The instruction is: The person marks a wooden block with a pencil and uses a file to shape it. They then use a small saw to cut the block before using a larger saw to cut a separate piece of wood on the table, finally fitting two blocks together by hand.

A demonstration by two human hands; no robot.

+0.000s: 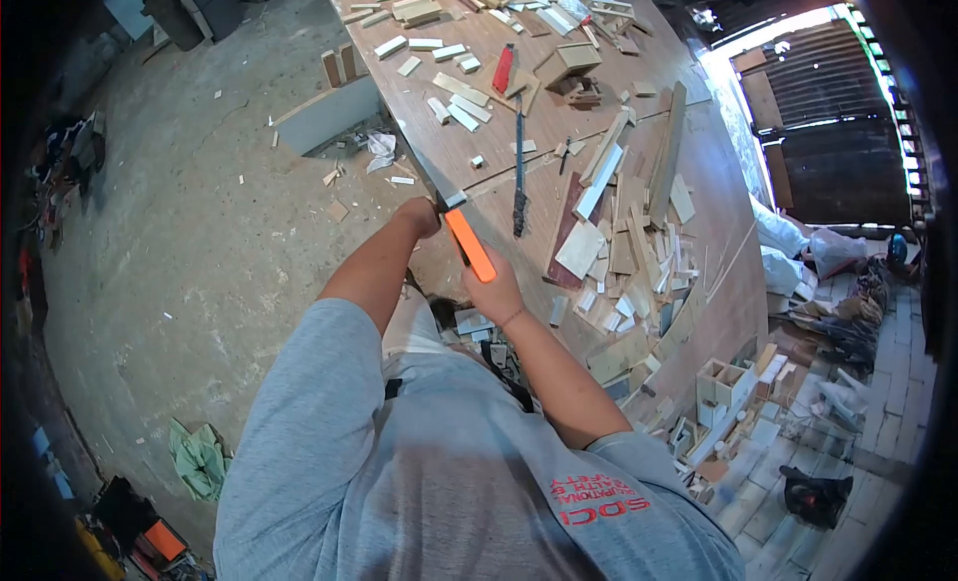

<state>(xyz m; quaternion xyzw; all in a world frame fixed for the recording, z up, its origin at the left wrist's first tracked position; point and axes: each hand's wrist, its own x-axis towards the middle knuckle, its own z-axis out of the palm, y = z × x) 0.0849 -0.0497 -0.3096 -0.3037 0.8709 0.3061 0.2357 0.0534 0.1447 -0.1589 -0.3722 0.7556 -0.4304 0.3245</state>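
At the table's near edge, my right hand [493, 293] is wrapped round the orange handle of a handsaw [469, 246]. Its blade points away from me along the edge, seen nearly edge-on. My left hand [421, 218] is closed just left of the handle's front end. A small pale wood piece [455, 199] pokes out beside its fingers, across the saw; the grip itself is mostly hidden. A tiny wood block [477, 162] lies on the table a little beyond both hands.
The wooden table [439, 107] bears many offcuts, a red-handled tool [503, 69], a long dark bar [520, 172] and a small wooden box [569, 64]. A board [329, 120] leans by the table's left side. Scraps and a wooden organizer [723, 383] lie at right.
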